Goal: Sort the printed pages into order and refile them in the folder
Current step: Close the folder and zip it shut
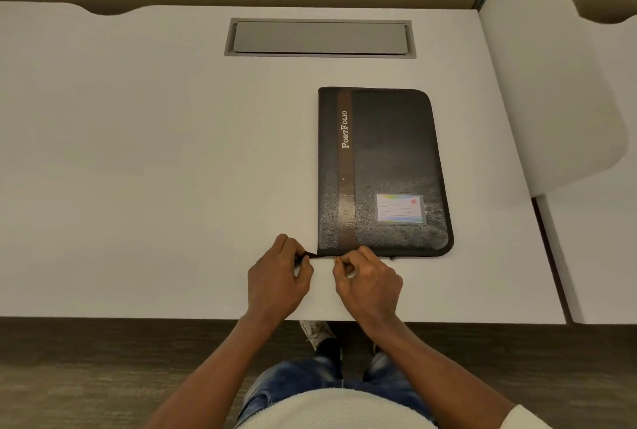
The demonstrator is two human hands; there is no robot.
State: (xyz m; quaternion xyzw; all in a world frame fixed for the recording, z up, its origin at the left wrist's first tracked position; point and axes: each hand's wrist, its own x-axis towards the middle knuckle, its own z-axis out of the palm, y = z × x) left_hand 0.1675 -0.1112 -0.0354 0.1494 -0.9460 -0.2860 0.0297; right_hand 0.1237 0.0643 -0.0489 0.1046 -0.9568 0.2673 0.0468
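I see soft, even overhead light on the flat white desk [138, 153], and a dull sheen on the black grained leather folder [396, 153]. A faint broad shadow lies right of the folder. Far from it, straight edges bow, and detail looks slightly soft.

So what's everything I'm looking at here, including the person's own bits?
folder: one, black with a brown stripe, shut, flat on the desk right of centre
label card: one, white with coloured edges, on the folder's cover
zip tail: one, dark, at the folder's near left corner
hatch: one, grey, set in the desk's far side
desk: one, white
floor: dark wood
shoe: one seen, white, under the desk edge
jeans: blue, on the person's legs
left hand: pinches the zip tail
right hand: pinches at the folder's near edge; what exactly is too small to tell
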